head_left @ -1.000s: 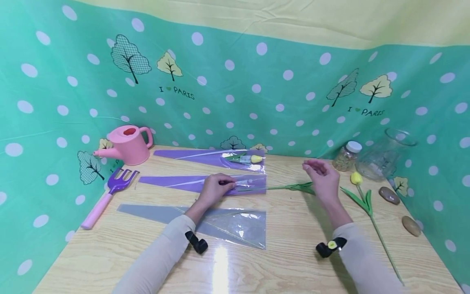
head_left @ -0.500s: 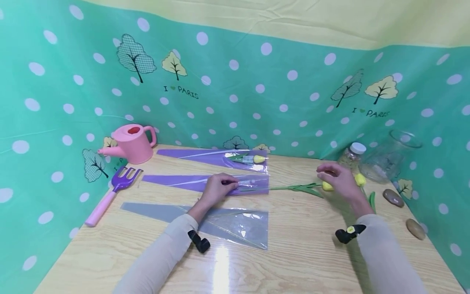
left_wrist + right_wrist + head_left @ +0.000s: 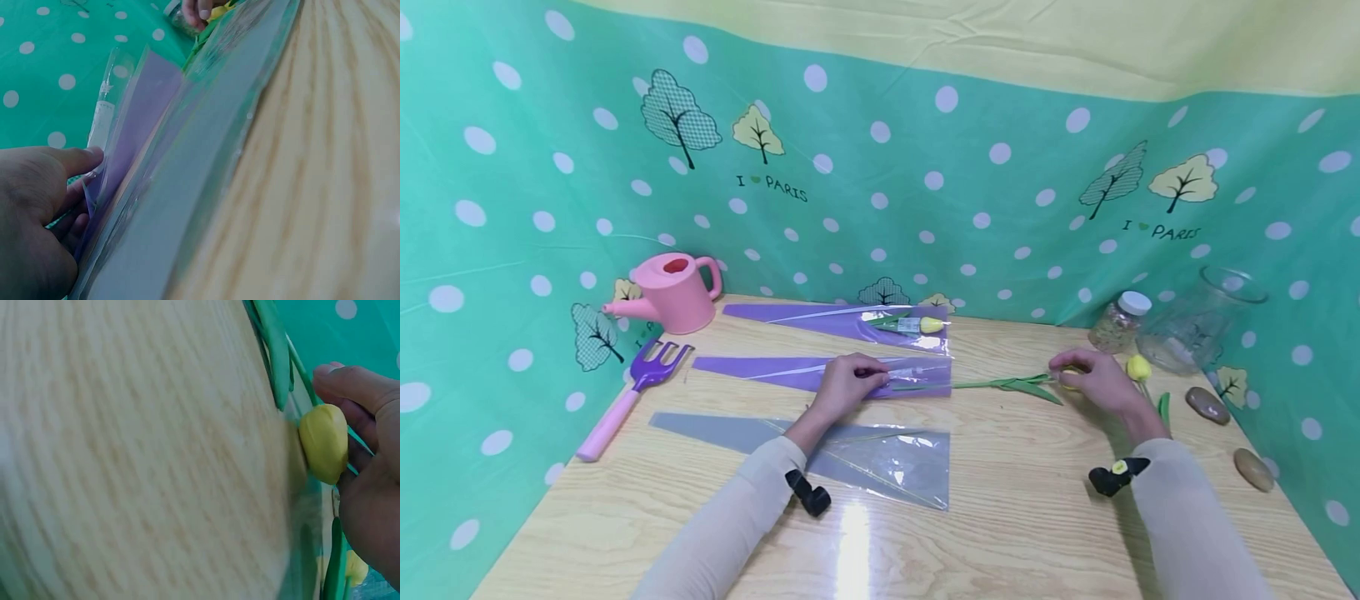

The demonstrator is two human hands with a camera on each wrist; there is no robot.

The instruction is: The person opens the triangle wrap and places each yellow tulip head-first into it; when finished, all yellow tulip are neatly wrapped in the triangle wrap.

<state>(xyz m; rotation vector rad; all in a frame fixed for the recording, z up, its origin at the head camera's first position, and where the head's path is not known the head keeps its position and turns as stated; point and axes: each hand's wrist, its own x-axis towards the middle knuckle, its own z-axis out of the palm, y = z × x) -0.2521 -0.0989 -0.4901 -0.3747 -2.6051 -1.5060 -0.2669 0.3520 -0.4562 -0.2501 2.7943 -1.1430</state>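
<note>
The left hand (image 3: 844, 389) lies on the middle purple sleeve (image 3: 775, 371) on the counter (image 3: 1000, 500), fingers curled at its open mouth and pinching the film apart — the left wrist view shows the thumb on top and the fingers tucked inside. The right hand (image 3: 1093, 379) pinches the yellow bud of a tulip (image 3: 324, 442) whose green stem (image 3: 977, 384) lies flat on the counter, its end at the sleeve's mouth. Another tulip (image 3: 1138, 367) lies just beside the right hand, near the glass jar (image 3: 1195, 321).
</note>
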